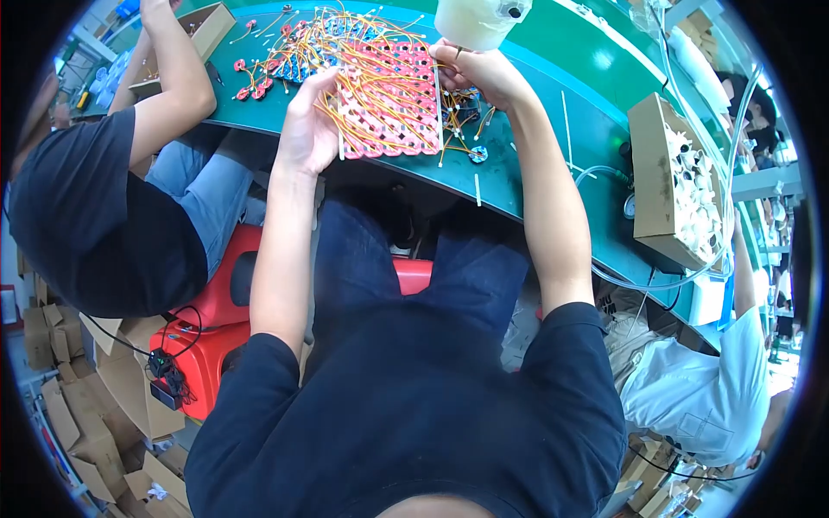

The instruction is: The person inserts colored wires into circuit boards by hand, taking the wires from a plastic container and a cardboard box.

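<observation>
Between my hands is a panel of small red-pink circuit boards (413, 129), with many thin orange and brown wires hanging across its face. My left hand (309, 129) grips the panel's left edge, thumb near its upper corner. At the upper right corner my right hand (485, 76) holds the edge between thumb and curled fingers. The panel is tilted up above the near edge of the green bench. Behind it lies a heap of wired boards, blue ones (295, 67) among them. Some loose red round boards (250, 86) lie left of it.
A whitish plastic tub (473, 24) stands beyond my right hand. To the right, a cardboard box (654, 173) holds white parts, with a clear hose (604, 281) looping by it. Co-workers sit on both sides; the left one's arm (181, 73) reaches over the bench (544, 147).
</observation>
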A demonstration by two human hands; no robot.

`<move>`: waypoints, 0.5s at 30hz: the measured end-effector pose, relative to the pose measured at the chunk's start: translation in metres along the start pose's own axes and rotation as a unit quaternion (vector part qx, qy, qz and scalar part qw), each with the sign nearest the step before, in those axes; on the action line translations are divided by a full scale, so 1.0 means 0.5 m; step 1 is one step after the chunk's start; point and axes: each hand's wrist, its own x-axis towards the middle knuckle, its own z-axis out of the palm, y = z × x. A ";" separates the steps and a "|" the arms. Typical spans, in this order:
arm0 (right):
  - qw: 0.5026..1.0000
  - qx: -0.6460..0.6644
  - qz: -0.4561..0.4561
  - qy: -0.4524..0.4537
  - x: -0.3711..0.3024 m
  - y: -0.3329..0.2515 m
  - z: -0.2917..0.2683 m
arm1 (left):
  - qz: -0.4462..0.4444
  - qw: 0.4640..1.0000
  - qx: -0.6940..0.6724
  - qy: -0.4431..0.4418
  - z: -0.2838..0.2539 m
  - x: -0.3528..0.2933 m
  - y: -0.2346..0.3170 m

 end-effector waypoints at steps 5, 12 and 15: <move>0.998 0.030 0.026 -0.039 -0.002 0.001 0.001 | -0.005 0.975 0.220 0.039 0.026 0.007 -0.023; 0.999 -0.011 -0.025 -0.037 0.003 0.010 0.011 | 0.067 0.930 0.360 0.035 0.033 0.008 -0.038; 0.998 -0.051 -0.032 0.004 0.003 0.015 0.021 | 0.077 0.932 0.351 0.045 0.036 0.012 -0.039</move>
